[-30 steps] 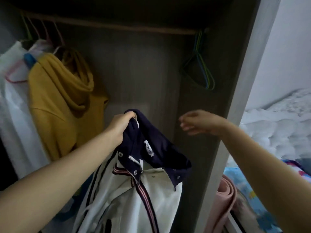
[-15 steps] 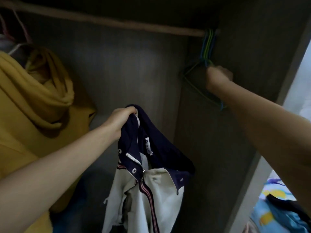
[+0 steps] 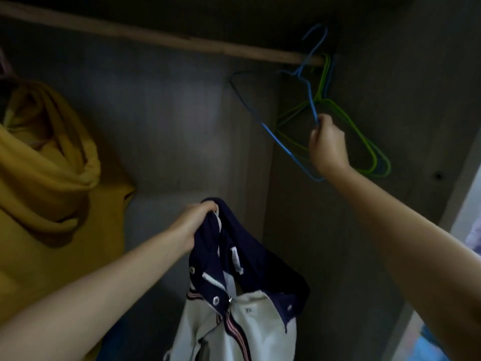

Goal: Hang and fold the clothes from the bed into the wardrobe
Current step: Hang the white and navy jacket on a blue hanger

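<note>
The navy-collared jacket was gripped at the collar by the left hand. The blue hanger was pinched by the right hand below the wardrobe rail.

The rail is seen to be bare, matt wood, pale brown with a slightly rough edge. The wardrobe walls are faced with a matt grey wood-grain board. The blue hanger and the green hangers appear as thin wire with a smooth coloured coating. The jacket is made of soft cloth, cream and navy, with shiny metal snaps. The hoodie is of thick, matt mustard cloth.
</note>
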The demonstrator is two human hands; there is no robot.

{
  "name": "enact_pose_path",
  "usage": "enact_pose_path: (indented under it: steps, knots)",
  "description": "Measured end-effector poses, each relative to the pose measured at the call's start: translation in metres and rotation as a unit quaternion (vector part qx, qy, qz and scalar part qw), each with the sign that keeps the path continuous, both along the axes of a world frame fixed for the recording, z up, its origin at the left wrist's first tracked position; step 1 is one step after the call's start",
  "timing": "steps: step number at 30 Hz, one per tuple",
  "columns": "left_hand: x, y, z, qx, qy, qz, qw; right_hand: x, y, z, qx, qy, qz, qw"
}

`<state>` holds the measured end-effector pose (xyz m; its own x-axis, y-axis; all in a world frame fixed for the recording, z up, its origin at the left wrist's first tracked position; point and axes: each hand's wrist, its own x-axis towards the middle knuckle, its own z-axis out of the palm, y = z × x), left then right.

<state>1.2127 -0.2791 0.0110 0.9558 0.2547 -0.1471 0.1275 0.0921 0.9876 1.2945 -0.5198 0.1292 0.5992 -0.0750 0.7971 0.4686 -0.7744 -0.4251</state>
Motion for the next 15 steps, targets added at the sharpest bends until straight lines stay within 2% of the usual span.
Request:
enact_pose_path:
  steps: [3, 5, 6, 8, 9, 11, 12, 15]
  knots:
    - [0.001, 0.014, 0.002, -0.009, 0.003, 0.004, 1.0, -0.001, 0.008, -0.007, 0.042, -0.035, 0.022, 0.998]
    - [0.0, 0.021, 0.007, -0.02, 0.007, 0.011, 1.0, -0.012, 0.01, -0.041, 0.051, -0.064, 0.041, 0.996]
    - [-0.001, 0.026, 0.008, -0.025, 0.011, 0.016, 0.999, -0.018, 0.011, -0.065, 0.06, -0.064, 0.045, 0.995]
    - [-0.003, 0.031, 0.012, -0.034, 0.016, 0.022, 0.999, -0.032, 0.016, -0.1, 0.114, -0.008, 0.075, 0.991]
    - [-0.004, 0.033, 0.013, -0.035, 0.019, 0.02, 0.999, -0.037, 0.023, -0.107, 0.169, 0.043, 0.113, 0.978]
    - [-0.006, 0.035, 0.014, -0.028, 0.022, 0.009, 0.999, -0.042, 0.036, -0.102, 0.306, 0.13, 0.197, 0.922]
    - [-0.007, 0.036, 0.013, -0.022, 0.025, 0.003, 0.999, -0.044, 0.041, -0.095, 0.345, 0.151, 0.217, 0.901]
    - [-0.012, 0.04, 0.006, -0.005, 0.038, -0.006, 0.999, -0.069, 0.052, -0.077, 0.401, 0.133, 0.248, 0.872]
